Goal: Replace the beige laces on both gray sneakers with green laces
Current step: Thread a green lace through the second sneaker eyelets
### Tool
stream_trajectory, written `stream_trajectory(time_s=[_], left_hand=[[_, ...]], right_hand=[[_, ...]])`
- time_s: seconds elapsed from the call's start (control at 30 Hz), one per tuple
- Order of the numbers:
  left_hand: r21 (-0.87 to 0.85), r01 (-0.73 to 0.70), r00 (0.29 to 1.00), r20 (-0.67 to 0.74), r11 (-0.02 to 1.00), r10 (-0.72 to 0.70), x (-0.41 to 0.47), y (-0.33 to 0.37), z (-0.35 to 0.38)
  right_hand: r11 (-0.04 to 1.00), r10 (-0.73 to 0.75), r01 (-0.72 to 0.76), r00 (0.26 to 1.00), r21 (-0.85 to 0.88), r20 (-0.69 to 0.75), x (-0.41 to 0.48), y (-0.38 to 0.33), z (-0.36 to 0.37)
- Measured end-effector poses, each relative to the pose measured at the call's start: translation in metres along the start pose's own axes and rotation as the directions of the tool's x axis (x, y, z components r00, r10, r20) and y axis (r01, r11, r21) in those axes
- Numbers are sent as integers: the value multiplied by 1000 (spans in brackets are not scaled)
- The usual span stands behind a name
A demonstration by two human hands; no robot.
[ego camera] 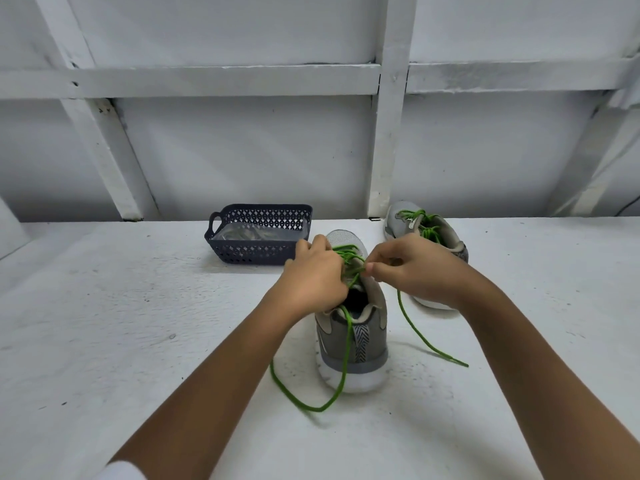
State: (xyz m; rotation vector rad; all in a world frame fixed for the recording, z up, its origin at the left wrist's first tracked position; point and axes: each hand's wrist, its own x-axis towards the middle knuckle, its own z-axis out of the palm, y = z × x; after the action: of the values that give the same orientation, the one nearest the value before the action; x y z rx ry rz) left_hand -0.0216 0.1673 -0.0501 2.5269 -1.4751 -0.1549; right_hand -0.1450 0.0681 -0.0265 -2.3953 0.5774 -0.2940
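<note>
A gray sneaker [353,344] stands in the middle of the white table with its heel toward me, laced in green. Over its tongue, my left hand [313,275] grips the green lace [341,358], whose long end hangs down the heel and loops on the table. My right hand [412,268] pinches the same lace at the top eyelets; that end trails off to the right. The second gray sneaker [407,225], also laced in green, lies at the back right, partly hidden behind my right hand.
A dark blue plastic basket [258,252] holding pale laces sits behind and left of the near sneaker. A white panelled wall [311,140] closes off the table's far edge. The white table [121,323] extends to both sides.
</note>
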Motion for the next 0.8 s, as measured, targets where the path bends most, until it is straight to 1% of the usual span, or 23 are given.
stream_trajectory(time_s=[0.13, 0.23, 0.33, 0.37, 0.4, 0.43, 0.47, 0.5, 0.53, 0.57, 0.63, 0.7, 0.73, 0.8], left_hand=[[-21, -28, 998, 60, 999, 29, 0, -3, -4], [3, -17, 995, 100, 1000, 16, -1, -1, -5], [69, -50, 997, 60, 996, 45, 1, 0, -2], [53, -56, 998, 44, 997, 53, 2, -1, -1], [-9, -52, 998, 35, 999, 53, 4, -3, -1], [-121, -40, 999, 32, 992, 44, 5, -6, -2], [-267, -21, 998, 48, 963, 35, 6, -8, -5], [-413, -6, 996, 78, 911, 42, 6, -11, -9], [-523, 4, 992, 112, 852, 64, 5, -13, -12], [-594, 15, 987, 137, 805, 82, 4, -15, -16], [-660, 31, 985, 150, 751, 90, 1, -19, -18], [-711, 44, 990, 125, 702, 64, 0, -20, -16], [-721, 35, 996, 81, 692, 35, 0, -20, -13], [-679, -29, 996, -78, 733, -33, 2, -19, -5]], right_hand=[[1000, 2, -2, 1000, -27, 19, 0, 3, 4], [999, -1, 2, 1000, -34, 12, 1, 3, 5], [999, -21, 22, 1000, -33, 11, 1, 3, 5], [1000, -22, 22, 1000, -16, 8, 1, 4, 5], [1000, -18, 18, 1000, -2, 3, 1, 5, 5], [1000, -15, 15, 1000, 4, -1, 2, 6, 6], [1000, -10, 10, 1000, 2, -4, 2, 7, 7], [1000, -5, 5, 1000, -9, -7, 3, 8, 9], [1000, 0, -1, 1000, -28, -12, 4, 8, 12], [998, 3, -5, 1000, -56, -22, 5, 8, 15], [992, -2, -6, 998, -127, -65, 8, 7, 23], [984, -20, 0, 993, -176, -117, 11, 5, 30], [984, -29, 3, 989, -177, -147, 13, 5, 32], [985, -48, 12, 977, -171, -209, 15, 5, 37]])
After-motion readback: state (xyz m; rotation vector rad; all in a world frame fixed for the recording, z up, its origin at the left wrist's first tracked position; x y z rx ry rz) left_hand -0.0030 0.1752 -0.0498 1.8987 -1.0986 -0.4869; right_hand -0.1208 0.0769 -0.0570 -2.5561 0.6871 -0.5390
